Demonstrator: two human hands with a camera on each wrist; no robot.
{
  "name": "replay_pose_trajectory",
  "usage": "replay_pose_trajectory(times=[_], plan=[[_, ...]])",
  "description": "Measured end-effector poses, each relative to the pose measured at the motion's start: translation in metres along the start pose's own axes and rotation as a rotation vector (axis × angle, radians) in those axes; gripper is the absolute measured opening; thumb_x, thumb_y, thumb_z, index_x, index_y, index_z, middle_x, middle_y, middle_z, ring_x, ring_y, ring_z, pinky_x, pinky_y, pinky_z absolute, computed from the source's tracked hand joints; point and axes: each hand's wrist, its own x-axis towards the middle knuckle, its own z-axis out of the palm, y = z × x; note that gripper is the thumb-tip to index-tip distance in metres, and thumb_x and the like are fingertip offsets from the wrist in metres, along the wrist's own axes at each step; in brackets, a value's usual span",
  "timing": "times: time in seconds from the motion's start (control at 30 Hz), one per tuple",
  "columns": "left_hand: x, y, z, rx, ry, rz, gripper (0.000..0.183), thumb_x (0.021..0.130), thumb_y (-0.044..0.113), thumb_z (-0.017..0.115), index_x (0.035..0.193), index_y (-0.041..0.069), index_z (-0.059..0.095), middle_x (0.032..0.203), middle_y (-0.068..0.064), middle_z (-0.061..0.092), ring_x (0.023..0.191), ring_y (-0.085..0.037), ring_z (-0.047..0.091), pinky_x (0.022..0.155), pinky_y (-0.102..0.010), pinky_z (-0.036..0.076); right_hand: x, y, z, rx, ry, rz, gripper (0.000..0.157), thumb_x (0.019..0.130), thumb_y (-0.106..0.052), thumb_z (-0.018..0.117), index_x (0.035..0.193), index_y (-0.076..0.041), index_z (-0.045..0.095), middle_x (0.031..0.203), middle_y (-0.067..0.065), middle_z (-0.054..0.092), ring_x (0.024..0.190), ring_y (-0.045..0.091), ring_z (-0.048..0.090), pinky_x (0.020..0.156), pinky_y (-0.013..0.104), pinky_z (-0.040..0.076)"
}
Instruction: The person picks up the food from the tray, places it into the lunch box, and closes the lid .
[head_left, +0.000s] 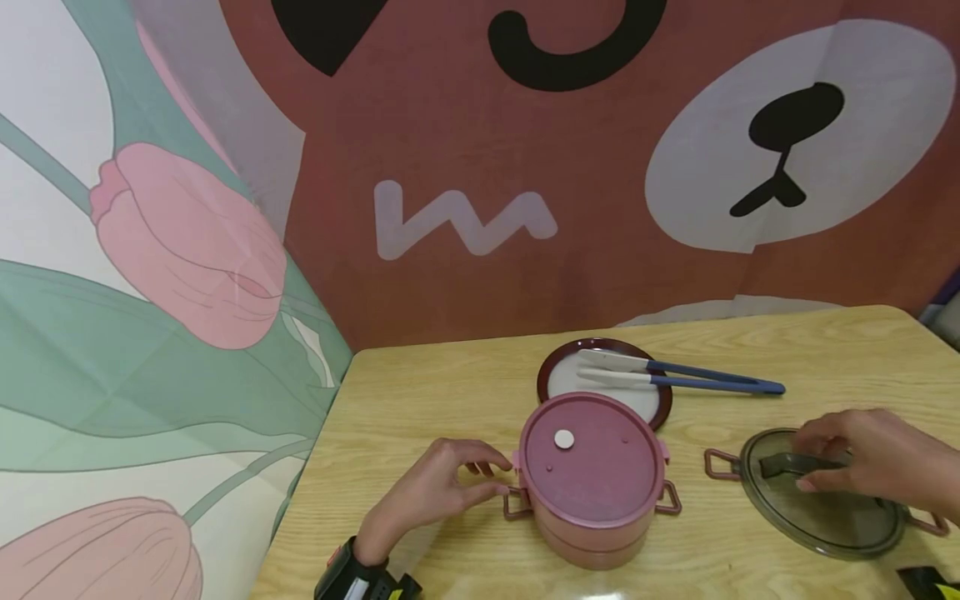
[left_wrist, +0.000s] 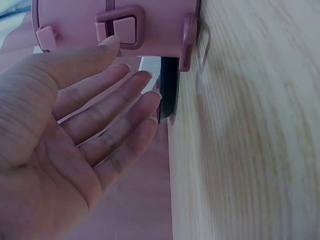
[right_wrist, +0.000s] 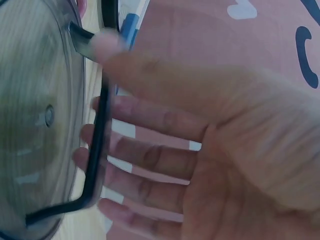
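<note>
A pink lidded pot (head_left: 590, 542) stands upright, its round lid (head_left: 600, 475) carrying a small white knob. To its left, my left hand (head_left: 442, 483) has fingers extended and spread. In the left wrist view its thumb tip overlaps a clip (left_wrist: 125, 31) on the pot's side. A glass lid (head_left: 825, 521) lies at the right, with reddish loop handles at both sides. My right hand (head_left: 870, 458) is around its dark bar handle (head_left: 798, 462). The right wrist view shows the fingers (right_wrist: 150, 152) fairly straight behind that bar, with the blurred thumb at one end.
Behind the pot is a white plate with a dark red rim (head_left: 551, 358), partly hidden by the pot. Tongs (head_left: 697, 379) with blue arms and pale tips lie across it. The wooden table (head_left: 450, 383) meets a patterned cloth (head_left: 450, 292) at the back.
</note>
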Motion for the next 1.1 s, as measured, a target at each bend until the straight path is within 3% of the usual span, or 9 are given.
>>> replay_pose_trajectory(times=[0.13,0.27,0.47,0.6,0.87,1.1], plan=[[0.0,0.0,-0.001,0.001,0.001,0.008,0.024,0.09,0.036,0.073,0.109,0.021,0.073,0.105,0.006,0.074,0.089,0.0,0.066,0.077,-0.026,0.056,0.002,-0.002,0.0,-0.012,-0.046,-0.051,0.03,0.071,-0.026,0.087,0.094,-0.012,0.074,0.088,-0.006,0.071,0.071,0.003,0.061,0.062,0.026,0.051],[0.0,0.001,-0.001,0.004,0.003,0.012,0.021,0.09,0.032,0.073,0.108,0.022,0.073,0.105,0.008,0.074,0.089,0.0,0.066,0.077,-0.027,0.057,0.002,-0.004,-0.001,-0.017,-0.037,-0.045,0.025,0.071,-0.017,0.087,0.092,-0.012,0.073,0.083,-0.009,0.068,0.067,-0.002,0.058,0.06,0.024,0.049],[-0.001,0.002,-0.003,0.015,0.014,-0.007,0.017,0.092,0.032,0.071,0.107,0.025,0.073,0.104,0.011,0.073,0.088,0.0,0.066,0.077,-0.031,0.057,0.0,-0.007,-0.005,-0.075,0.036,-0.036,0.031,0.071,-0.014,0.086,0.096,-0.003,0.074,0.086,0.0,0.07,0.069,0.008,0.062,0.059,0.029,0.052],[-0.002,0.002,-0.005,0.013,0.02,-0.007,0.016,0.094,0.029,0.069,0.108,0.022,0.074,0.104,0.006,0.074,0.087,0.001,0.065,0.077,-0.033,0.057,-0.002,-0.015,-0.012,-0.111,0.084,-0.06,0.032,0.07,-0.011,0.086,0.098,-0.001,0.073,0.088,0.003,0.07,0.07,0.013,0.063,0.059,0.031,0.052],[-0.005,0.002,-0.007,-0.02,0.029,-0.018,0.019,0.095,0.031,0.067,0.11,0.02,0.073,0.105,0.004,0.075,0.087,-0.001,0.065,0.079,-0.036,0.057,-0.007,-0.05,-0.037,-0.191,0.229,-0.159,0.028,0.071,-0.01,0.086,0.097,-0.009,0.074,0.08,-0.01,0.059,0.062,-0.008,0.044,0.053,0.023,0.041],[-0.002,0.007,-0.01,0.012,0.053,0.022,0.021,0.097,0.032,0.064,0.113,0.022,0.072,0.105,0.013,0.073,0.089,0.002,0.064,0.08,-0.033,0.057,-0.006,-0.086,-0.063,-0.203,0.314,-0.221,0.027,0.074,-0.015,0.085,0.1,-0.014,0.075,0.08,-0.013,0.057,0.061,-0.009,0.04,0.052,0.021,0.038]])
